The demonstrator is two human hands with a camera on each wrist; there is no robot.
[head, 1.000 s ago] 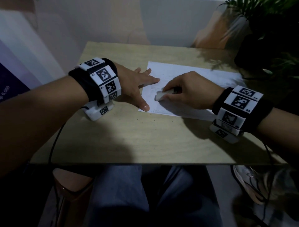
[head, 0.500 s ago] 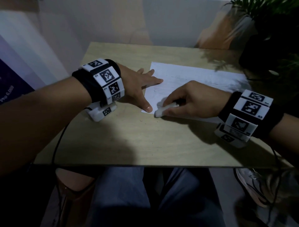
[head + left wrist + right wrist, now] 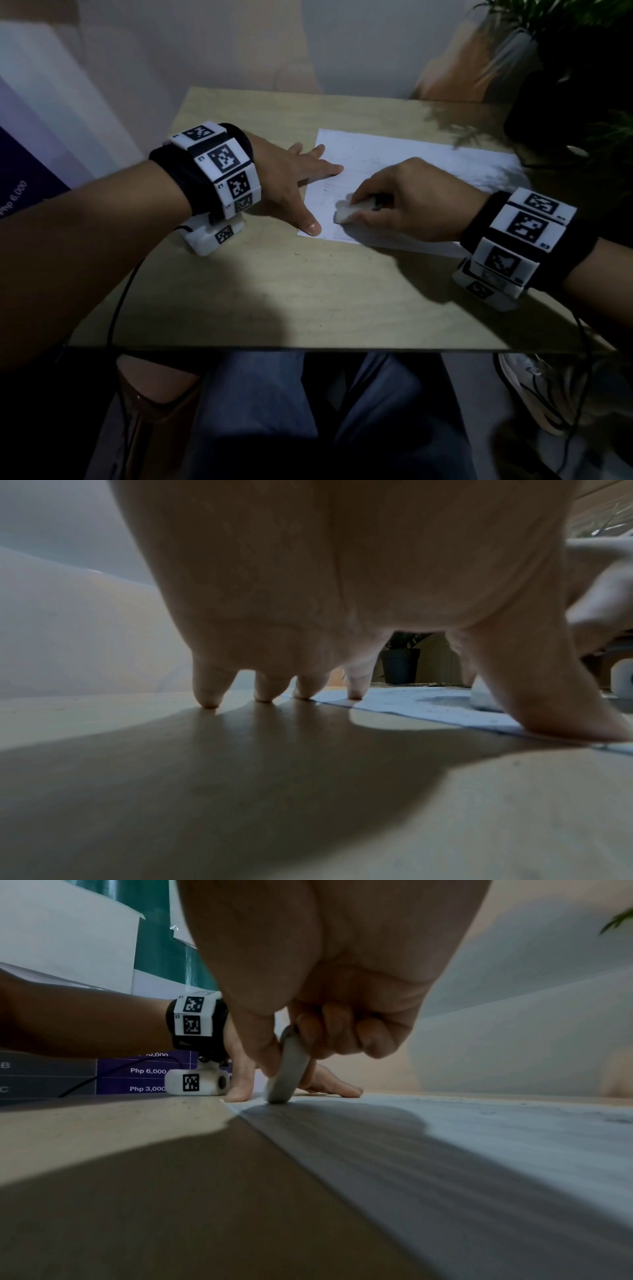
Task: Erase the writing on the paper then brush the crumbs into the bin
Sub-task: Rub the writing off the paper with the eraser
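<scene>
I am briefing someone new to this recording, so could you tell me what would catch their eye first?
Most striking is the right hand pinching a white eraser against the sheet of paper in the middle of the wooden table. Beside it, the left hand lies spread, fingers and thumb pressing the sheet's left edge.
</scene>
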